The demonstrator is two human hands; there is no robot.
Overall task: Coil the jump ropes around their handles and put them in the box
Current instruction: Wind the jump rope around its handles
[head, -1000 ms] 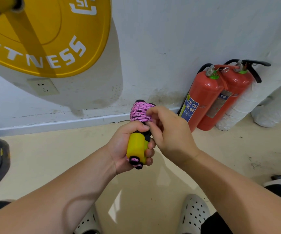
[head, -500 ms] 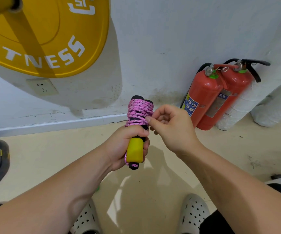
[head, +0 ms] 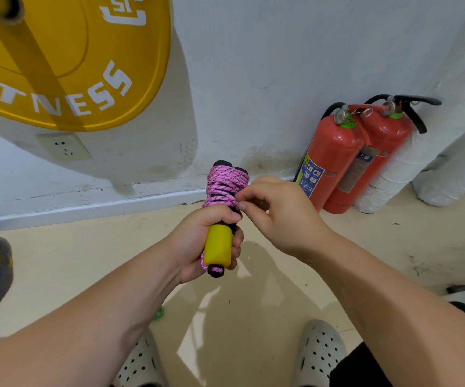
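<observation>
**Pink rope wound on yellow handles**

We hold the handles [head: 217, 245], yellow with black ends, upright above the floor [head: 58, 261], our left hand [head: 195, 244] clamped around them. The pink rope [head: 227, 185], flecked black, wraps their upper half in tight turns. Our right hand [head: 278, 216] pinches the lowest turns, fingers curled.

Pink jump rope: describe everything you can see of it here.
The jump rope is pink braided cord flecked black, coiled around the upper part of its paired handles. Black foam tips show above the coil, a yellow grip below, and a knotted cord end at the bottom. Held roughly upright above the floor, it is gripped at the yellow part by the left hand, while the right hand pinches at the lowest turns.
</observation>
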